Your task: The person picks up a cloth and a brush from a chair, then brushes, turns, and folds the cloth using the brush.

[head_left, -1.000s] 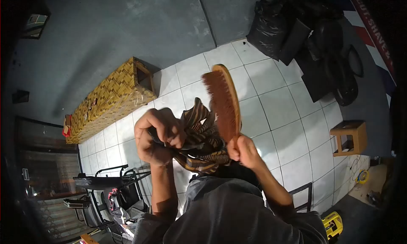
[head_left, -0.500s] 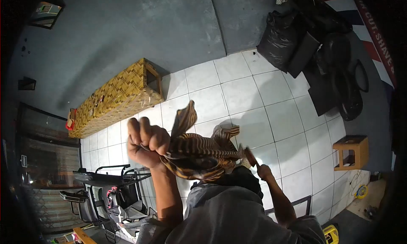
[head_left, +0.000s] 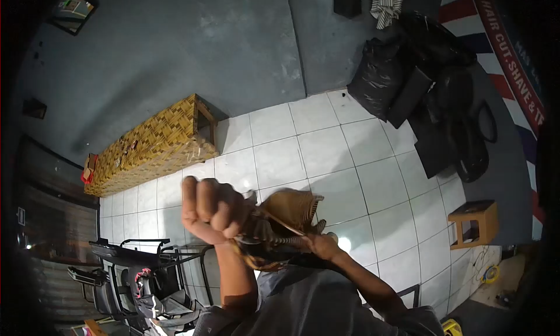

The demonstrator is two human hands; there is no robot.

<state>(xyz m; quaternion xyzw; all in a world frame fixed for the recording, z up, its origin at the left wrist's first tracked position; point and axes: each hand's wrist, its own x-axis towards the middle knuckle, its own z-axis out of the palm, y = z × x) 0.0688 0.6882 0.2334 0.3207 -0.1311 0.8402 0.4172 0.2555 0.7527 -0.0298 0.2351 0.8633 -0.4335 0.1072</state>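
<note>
Striped cloth [head_left: 257,231] and brush [head_left: 284,224] held above the tiled floor [head_left: 388,237].
Left hand [head_left: 211,210] clenches its fingers on the cloth; right hand [head_left: 322,246], farther right, grips the brush handle.

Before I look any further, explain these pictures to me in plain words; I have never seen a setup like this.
There is no machine here, only a person's two bare hands. One camera, worn on that person's head, looks forward and down, so every picture comes from there. The left hand is closed in a fist on a striped cloth. The right hand holds a thin brown tool, perhaps a brush, though it is too blurred to be sure. Beyond the hands you see a white tiled floor, with a patterned bench and a brown stool near its edges.
</note>
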